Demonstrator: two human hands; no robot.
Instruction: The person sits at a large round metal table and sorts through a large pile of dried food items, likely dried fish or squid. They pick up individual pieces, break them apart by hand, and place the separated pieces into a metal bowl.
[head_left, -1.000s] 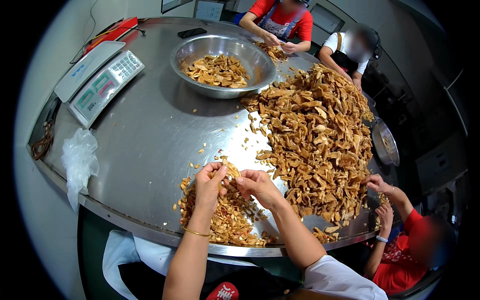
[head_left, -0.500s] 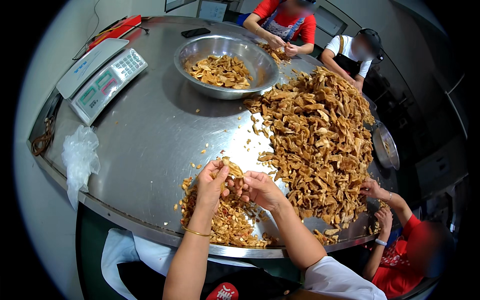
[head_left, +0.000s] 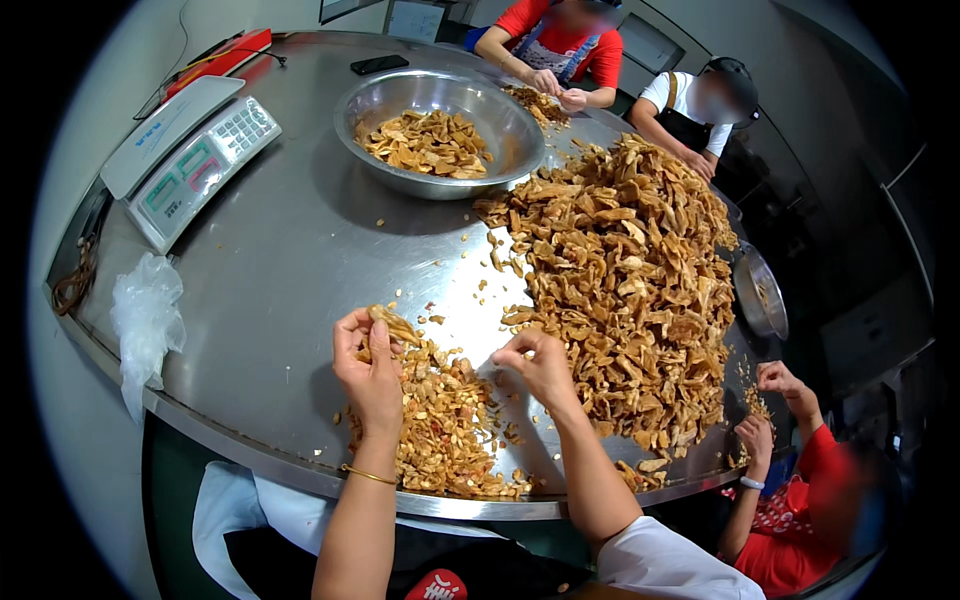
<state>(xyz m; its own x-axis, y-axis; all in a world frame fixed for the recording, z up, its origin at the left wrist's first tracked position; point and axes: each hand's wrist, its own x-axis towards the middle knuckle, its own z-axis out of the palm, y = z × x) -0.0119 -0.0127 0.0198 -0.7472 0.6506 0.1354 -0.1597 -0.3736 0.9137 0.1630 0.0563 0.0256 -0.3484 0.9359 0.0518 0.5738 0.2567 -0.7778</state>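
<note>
My left hand (head_left: 368,372) grips a dried yellow-brown slice (head_left: 396,326) between thumb and fingers. Below it, along the table's near edge, spreads a low heap of small broken bits (head_left: 445,425). My right hand (head_left: 541,368) is apart from the left, over bare metal between that heap and the big pile, its thumb and forefinger pinched together. Whether a small bit is in that pinch, I cannot make out. To the right rises the large pile of dried brown slices (head_left: 630,290).
A steel bowl (head_left: 365,150) holding slices stands at the back, near a phone (head_left: 379,65). At left are a scale (head_left: 200,165) and a clear plastic bag (head_left: 147,325) on the table edge. Co-workers' hands (head_left: 556,90) work at the far side and right. Another steel bowl (head_left: 765,300) sits right.
My hands were together on the slice and are now apart. The left moved left with the slice; the right drew away to the right.
</note>
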